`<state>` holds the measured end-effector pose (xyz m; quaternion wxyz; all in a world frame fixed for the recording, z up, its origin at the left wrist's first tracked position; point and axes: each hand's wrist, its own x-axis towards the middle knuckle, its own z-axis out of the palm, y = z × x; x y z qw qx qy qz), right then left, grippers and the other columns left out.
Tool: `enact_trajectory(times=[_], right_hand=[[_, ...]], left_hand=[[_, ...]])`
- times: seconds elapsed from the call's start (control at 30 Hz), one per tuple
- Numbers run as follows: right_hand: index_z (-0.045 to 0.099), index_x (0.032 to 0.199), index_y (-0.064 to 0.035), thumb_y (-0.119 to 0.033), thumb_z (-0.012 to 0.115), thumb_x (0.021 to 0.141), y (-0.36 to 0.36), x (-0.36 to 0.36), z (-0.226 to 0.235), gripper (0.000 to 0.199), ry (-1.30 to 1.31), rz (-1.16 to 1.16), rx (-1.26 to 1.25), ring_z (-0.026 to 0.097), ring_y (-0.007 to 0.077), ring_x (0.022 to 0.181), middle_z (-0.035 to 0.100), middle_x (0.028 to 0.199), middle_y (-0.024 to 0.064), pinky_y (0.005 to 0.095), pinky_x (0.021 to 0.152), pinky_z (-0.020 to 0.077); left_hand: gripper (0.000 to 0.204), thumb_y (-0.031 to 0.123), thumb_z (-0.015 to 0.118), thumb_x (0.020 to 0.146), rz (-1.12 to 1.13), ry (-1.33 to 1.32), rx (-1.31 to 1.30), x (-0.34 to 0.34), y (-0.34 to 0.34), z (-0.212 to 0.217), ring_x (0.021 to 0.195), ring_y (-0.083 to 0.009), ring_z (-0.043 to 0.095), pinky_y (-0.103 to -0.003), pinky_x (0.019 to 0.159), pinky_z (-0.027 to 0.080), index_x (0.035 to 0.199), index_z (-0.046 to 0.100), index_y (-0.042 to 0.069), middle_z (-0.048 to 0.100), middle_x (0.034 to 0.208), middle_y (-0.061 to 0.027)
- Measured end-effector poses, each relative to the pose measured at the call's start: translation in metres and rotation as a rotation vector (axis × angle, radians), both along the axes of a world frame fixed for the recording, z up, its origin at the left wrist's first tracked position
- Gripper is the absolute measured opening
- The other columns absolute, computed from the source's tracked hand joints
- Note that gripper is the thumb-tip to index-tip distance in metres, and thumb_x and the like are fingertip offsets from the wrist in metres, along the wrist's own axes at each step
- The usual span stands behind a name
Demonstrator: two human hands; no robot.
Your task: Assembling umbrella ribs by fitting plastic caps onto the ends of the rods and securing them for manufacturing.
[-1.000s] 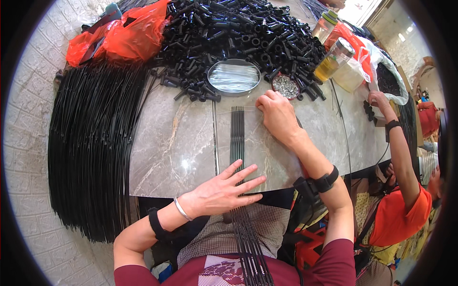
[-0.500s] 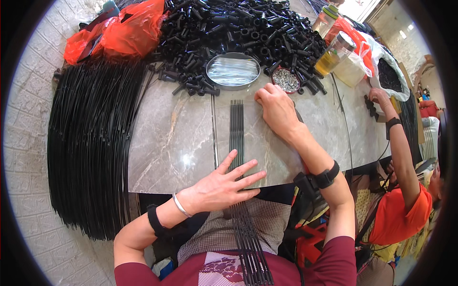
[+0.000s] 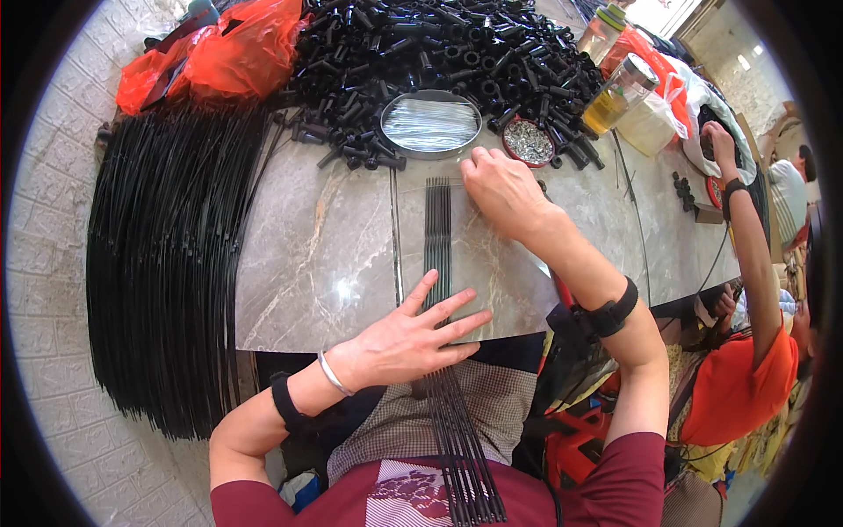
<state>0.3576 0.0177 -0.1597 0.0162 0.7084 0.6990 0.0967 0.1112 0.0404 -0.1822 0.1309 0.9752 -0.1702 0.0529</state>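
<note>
A row of thin black rods (image 3: 437, 224) lies side by side on the grey marbled tabletop, its lower ends hanging past the front edge over my lap. My left hand (image 3: 413, 345) rests flat across the rods near that edge, fingers spread. Beside the rods' upper ends is my right hand (image 3: 502, 189), fingertips pinched together; whatever is between them is too small to make out. Just beyond it stand a round metal tin (image 3: 430, 147) of thin silvery wires and a small red-rimmed dish (image 3: 529, 143) of tiny metal bits.
A thick bundle of long black rods (image 3: 167, 272) drapes over the table's left side. Black tubular parts (image 3: 439, 48) are heaped at the back, beside red plastic bags (image 3: 237, 57). Drink bottles (image 3: 620, 94) stand back right. A co-worker's arm (image 3: 751, 255) reaches into a white sack (image 3: 733, 119).
My right hand has shifted slightly left, closer to the rods' upper ends. My left hand stays spread on them. At the right, the co-worker's hand has moved up into the white sack.
</note>
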Motion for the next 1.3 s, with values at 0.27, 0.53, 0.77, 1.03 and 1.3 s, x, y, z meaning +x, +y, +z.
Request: enact_trajectory(times=[0.27, 0.53, 0.77, 1.03, 1.3], right_hand=[[0.061, 0.092, -0.0015, 0.000, 0.056, 0.078, -0.004, 0.002, -0.011, 0.015, 0.204, -0.008, 0.133, 0.060, 0.0299, 0.094, 0.060, 0.094, 0.0129, 0.0386, 0.080, 0.0519], [0.063, 0.094, -0.0013, 0.001, 0.056, 0.079, -0.005, 0.011, -0.013, 0.017, 0.210, 0.008, 0.138, 0.059, 0.0311, 0.096, 0.060, 0.095, 0.0124, 0.0401, 0.083, 0.0502], [0.065, 0.097, -0.0008, 0.000, 0.058, 0.081, -0.005, 0.008, -0.015, 0.017, 0.307, 0.004, 0.192, 0.061, 0.0306, 0.096, 0.063, 0.096, 0.0130, 0.0395, 0.084, 0.0506], [0.067, 0.092, 0.0018, 0.002, 0.059, 0.081, 0.017, 0.015, -0.022, 0.013, 0.616, 0.026, 0.279, 0.065, 0.0354, 0.085, 0.065, 0.090, 0.0163, 0.0422, 0.078, 0.0516], [0.070, 0.083, -0.0027, 0.000, 0.055, 0.072, 0.010, 0.009, -0.012, 0.018, 0.375, -0.060, 0.189, 0.065, 0.0367, 0.085, 0.067, 0.084, 0.0187, 0.0451, 0.079, 0.0519]], left_hand=[[0.039, 0.025, 0.063, 0.079, 0.011, -0.020, -0.017, 0.000, 0.001, -0.002, 0.143, -0.0290, 0.032, -0.065, 0.116, 0.015, 0.118, 0.064, 0.026, 0.039, 0.151, -0.0026], [0.038, 0.024, 0.062, 0.080, 0.001, -0.015, 0.000, 0.001, -0.001, -0.002, 0.143, -0.0292, 0.032, -0.065, 0.116, 0.015, 0.118, 0.065, 0.026, 0.039, 0.151, -0.0025], [0.038, 0.025, 0.063, 0.080, 0.008, -0.018, -0.037, -0.001, -0.003, -0.002, 0.143, -0.0294, 0.032, -0.065, 0.116, 0.013, 0.118, 0.065, 0.026, 0.039, 0.151, -0.0026], [0.040, 0.025, 0.064, 0.079, 0.005, -0.012, -0.031, 0.002, 0.006, -0.002, 0.144, -0.0295, 0.031, -0.065, 0.116, 0.012, 0.119, 0.064, 0.026, 0.039, 0.152, -0.0030], [0.057, 0.017, 0.069, 0.073, -0.078, 0.044, -0.008, 0.010, 0.004, 0.009, 0.142, -0.0321, 0.033, -0.069, 0.112, 0.018, 0.128, 0.058, 0.024, 0.038, 0.152, -0.0061]])
